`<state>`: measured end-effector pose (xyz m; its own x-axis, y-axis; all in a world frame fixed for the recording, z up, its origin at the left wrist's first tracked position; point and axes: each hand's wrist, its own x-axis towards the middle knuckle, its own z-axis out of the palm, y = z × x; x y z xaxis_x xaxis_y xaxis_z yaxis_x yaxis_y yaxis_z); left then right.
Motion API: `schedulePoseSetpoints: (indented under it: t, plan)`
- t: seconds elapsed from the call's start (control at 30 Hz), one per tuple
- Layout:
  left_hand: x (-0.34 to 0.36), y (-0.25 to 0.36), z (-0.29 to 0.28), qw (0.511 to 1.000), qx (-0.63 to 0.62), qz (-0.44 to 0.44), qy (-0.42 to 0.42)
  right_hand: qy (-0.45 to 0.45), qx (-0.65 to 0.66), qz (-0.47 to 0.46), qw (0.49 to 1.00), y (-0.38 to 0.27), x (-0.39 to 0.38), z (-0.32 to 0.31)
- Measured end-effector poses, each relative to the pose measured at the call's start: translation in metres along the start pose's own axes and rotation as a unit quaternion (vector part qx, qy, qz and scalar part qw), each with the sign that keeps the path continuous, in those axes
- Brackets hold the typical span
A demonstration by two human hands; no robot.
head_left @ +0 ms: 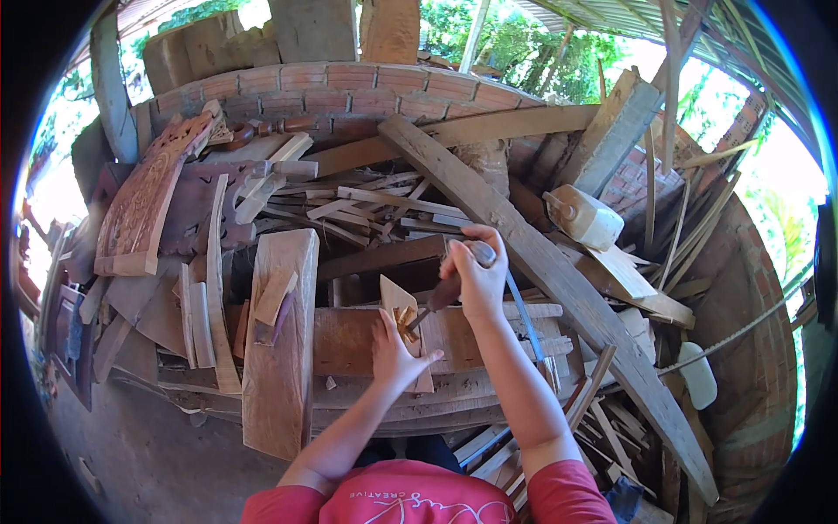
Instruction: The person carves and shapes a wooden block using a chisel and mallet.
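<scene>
My right hand (476, 275) is closed round a chisel (444, 293) with a dark wooden handle and a metal end. Its blade angles down to a light wooden piece (393, 293) with a bright yellowish cut patch or shavings (404, 317). My left hand (395, 360) presses on that piece just below and left of the blade, thumb stretched out to the right and fingers spread. The piece lies across a brown plank (340, 341). A thicker board (271, 384), with small offcuts (278, 293) on it, lies left of my left hand.
A long beam (602, 323) slants past my right forearm, near a blue strip (522, 314). Carved panels (148, 210) and loose slats (384, 196) pile up at left and behind. A plastic jug (585, 216) sits back right, before a curved brick wall (340, 77). Scrap wood fills the lower right.
</scene>
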<state>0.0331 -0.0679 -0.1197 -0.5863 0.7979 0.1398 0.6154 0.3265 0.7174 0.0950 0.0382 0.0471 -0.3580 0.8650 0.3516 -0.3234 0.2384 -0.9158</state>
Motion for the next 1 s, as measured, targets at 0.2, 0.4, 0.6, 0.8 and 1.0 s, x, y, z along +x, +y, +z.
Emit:
schedulePoseSetpoints:
  t: [0.2, 0.4, 0.6, 0.8, 1.0]
  plan:
    - [-0.002, -0.008, 0.012, 0.996, -0.09, -0.008, 0.013, -0.001, 0.081, 0.001, 0.997, 0.015, 0.01, -0.009]
    - [0.0, -0.017, 0.021, 0.992, -0.12, -0.006, 0.023, 0.023, 0.163, 0.031, 0.986, 0.027, 0.027, -0.024]
    - [-0.003, -0.016, 0.022, 0.99, -0.134, -0.03, 0.007, 0.144, 0.194, 0.08, 0.967, 0.057, 0.049, -0.071]
    - [0.002, -0.015, 0.016, 0.984, -0.17, -0.042, -0.023, 0.115, 0.21, 0.076, 0.968, 0.067, 0.051, -0.077]
    - [0.0, -0.014, 0.014, 0.983, -0.178, -0.042, -0.023, 0.312, 0.231, 0.145, 0.91, 0.092, 0.037, -0.105]
